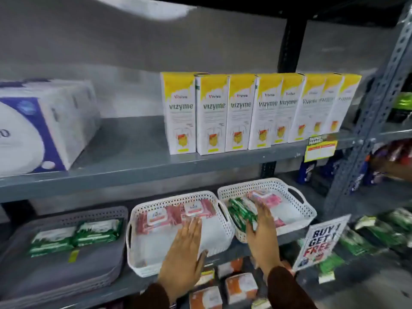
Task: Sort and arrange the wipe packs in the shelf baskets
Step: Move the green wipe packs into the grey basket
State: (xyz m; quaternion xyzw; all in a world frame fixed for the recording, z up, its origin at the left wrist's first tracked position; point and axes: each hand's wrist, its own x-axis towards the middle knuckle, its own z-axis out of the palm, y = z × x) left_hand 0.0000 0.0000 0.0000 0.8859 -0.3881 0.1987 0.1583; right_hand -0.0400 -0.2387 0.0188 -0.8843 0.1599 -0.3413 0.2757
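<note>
Three baskets stand on the lower shelf. The grey basket (66, 275) at left holds two green wipe packs (75, 235). The middle white basket (138, 253) holds pink wipe packs (174, 215) along its back. The right white basket (301, 210) holds green wipe packs (240, 212) on edge at its left and pink packs (265, 197) behind. My left hand (185, 253) lies flat and open over the middle basket's front half. My right hand (263, 233) is open, palm against the green packs in the right basket, holding nothing.
Yellow-and-white Vizyme boxes (245, 112) line the upper shelf; a tissue pack (40, 128) sits at left. A "Buy 1 Get 1 Free" sign (321, 239) hangs right of the baskets. Orange packs (240, 286) lie on the shelf below. A metal upright (365, 130) divides the shelving.
</note>
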